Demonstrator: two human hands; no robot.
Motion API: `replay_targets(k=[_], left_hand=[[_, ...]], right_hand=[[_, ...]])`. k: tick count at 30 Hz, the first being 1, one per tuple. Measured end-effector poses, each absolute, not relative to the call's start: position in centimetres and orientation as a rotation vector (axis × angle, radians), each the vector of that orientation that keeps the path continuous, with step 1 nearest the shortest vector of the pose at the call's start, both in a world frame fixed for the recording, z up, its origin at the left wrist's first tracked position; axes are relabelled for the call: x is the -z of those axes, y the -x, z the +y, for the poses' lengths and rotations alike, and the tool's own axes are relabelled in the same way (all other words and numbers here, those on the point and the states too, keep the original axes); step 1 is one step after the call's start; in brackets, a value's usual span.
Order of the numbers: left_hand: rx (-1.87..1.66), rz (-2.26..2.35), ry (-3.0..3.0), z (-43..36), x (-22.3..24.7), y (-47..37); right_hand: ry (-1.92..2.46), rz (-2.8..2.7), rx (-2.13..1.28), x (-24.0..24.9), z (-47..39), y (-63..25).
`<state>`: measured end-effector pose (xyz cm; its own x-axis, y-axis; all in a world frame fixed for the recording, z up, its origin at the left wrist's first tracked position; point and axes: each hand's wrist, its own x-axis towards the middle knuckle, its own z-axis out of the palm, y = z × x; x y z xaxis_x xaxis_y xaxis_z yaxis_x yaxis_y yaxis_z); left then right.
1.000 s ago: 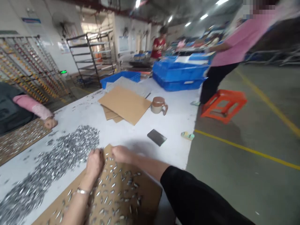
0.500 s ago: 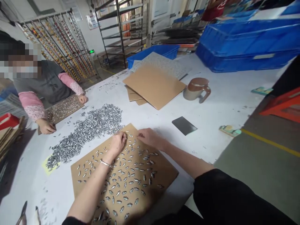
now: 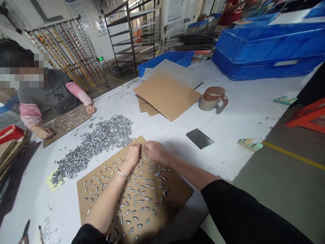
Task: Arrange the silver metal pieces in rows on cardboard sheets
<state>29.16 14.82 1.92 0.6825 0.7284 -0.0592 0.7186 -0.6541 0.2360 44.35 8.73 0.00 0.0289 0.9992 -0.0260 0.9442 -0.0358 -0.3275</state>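
Note:
My left hand (image 3: 133,155) is closed over the far corner of a brown cardboard sheet (image 3: 85,203). Beside it, almost touching, my right hand (image 3: 154,150) is closed too, its fingertips pointing left at the same corner. Whatever the fingers of either hand hold is hidden or too small to make out. Small silver metal pieces (image 3: 135,203), pointed at both ends, lie spaced out over the sheet. Beyond the sheet to the left spreads a heap of like metal pieces (image 3: 101,135) on the white table (image 3: 223,142).
Across the table a person (image 3: 58,88) handles a second board (image 3: 68,120) covered with pieces. Stacked cardboard sheets (image 3: 167,95), a brown mug (image 3: 212,98) and a dark flat plate (image 3: 200,138) stand right of the heap. Blue crates (image 3: 264,51) sit at the back right. Plier-like handles (image 3: 25,234) show at lower left.
My left hand has moved right and my right hand left, so they nearly meet at the sheet's far corner. The other person's hand at the board's left end has shifted left.

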Motion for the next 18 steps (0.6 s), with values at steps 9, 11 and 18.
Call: replay_targets(k=[9,11,18], left_hand=[[-0.312,1.265,-2.631,16.2,-3.4,-25.0],[-0.337,1.28,-2.618,16.3,-3.5,-23.8],[-0.428,1.28,-2.605,15.0,-4.2,-20.3]], right_hand=[[2.111,-2.092,-0.309,0.5,10.6,-44.1],[2.086,-2.195,-0.25,0.6,10.2,-44.0],[2.044,-2.254,-0.246,0.2,10.3,-43.9]])
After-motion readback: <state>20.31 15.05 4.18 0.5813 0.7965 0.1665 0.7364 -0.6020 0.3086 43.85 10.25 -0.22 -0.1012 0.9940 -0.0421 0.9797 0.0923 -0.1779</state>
